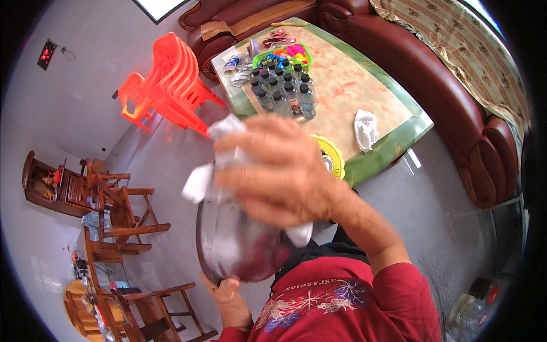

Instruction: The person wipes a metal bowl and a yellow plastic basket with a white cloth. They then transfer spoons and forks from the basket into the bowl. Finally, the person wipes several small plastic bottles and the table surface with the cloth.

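Note:
A large, clear, rounded container (236, 251), its kind blurred by motion and glare, is tilted in front of my red shirt. My left hand (228, 293) grips its lower edge, thumb on the near side and the other fingers hidden beneath or behind. Across the top of the container is my right hand (279, 171), smeared by motion, its fingers bent over a crumpled white tissue (198, 183) that presses on the container. Bits of the tissue stick out past the fingertips and below the palm. Just beyond this hand, partly hidden, shows a yellow scallop-edged basket (337, 155).
On the marble-topped table (347, 80) stand several clear black-capped bottles (285, 91), a green basket (311, 56) of colourful items and a white tissue pack (365, 130). Stacked orange-red chairs (171, 80) stand left, a brown sofa (421, 74) right. A lidded clear jar (470, 310) is lower right.

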A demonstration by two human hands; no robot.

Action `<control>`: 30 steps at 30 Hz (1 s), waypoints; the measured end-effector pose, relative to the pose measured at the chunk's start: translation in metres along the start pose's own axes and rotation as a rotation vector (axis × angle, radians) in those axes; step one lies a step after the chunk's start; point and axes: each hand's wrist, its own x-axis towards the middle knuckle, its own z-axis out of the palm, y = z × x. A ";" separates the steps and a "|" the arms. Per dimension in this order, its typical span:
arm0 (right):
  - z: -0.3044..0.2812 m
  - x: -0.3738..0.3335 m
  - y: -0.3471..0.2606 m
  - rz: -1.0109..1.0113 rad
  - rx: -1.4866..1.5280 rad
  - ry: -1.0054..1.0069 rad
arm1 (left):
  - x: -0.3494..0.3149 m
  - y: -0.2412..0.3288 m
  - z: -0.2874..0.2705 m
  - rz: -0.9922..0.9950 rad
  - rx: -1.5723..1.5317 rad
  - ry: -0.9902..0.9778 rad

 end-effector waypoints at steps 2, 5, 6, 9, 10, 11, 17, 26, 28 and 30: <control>-0.009 0.008 0.027 0.114 0.152 -0.092 | -0.008 -0.002 -0.015 0.009 -0.041 0.079; -0.013 -0.001 0.049 0.458 0.611 -0.063 | -0.016 0.000 -0.030 -0.069 0.018 0.160; -0.013 -0.012 0.059 0.463 0.665 -0.035 | -0.017 0.003 -0.026 -0.080 0.123 0.195; 0.001 -0.055 0.075 0.737 0.791 0.165 | -0.015 0.017 0.003 -0.080 0.231 0.196; 0.008 -0.069 0.073 0.832 0.907 0.248 | -0.012 0.018 0.007 -0.075 0.246 0.143; 0.013 -0.081 0.074 0.925 1.024 0.333 | -0.009 0.017 0.010 -0.068 0.262 0.090; 0.011 -0.118 0.072 1.141 1.396 0.611 | 0.021 0.009 0.000 0.060 -0.026 0.160; -0.054 -0.099 0.048 0.485 -0.463 0.050 | 0.037 0.003 -0.007 0.039 -0.059 0.044; -0.077 -0.089 0.038 0.675 -0.384 -0.055 | 0.039 0.001 -0.005 0.015 -0.146 0.036; -0.088 -0.085 0.039 0.707 -0.171 0.084 | 0.040 0.002 0.004 -0.005 -0.184 0.028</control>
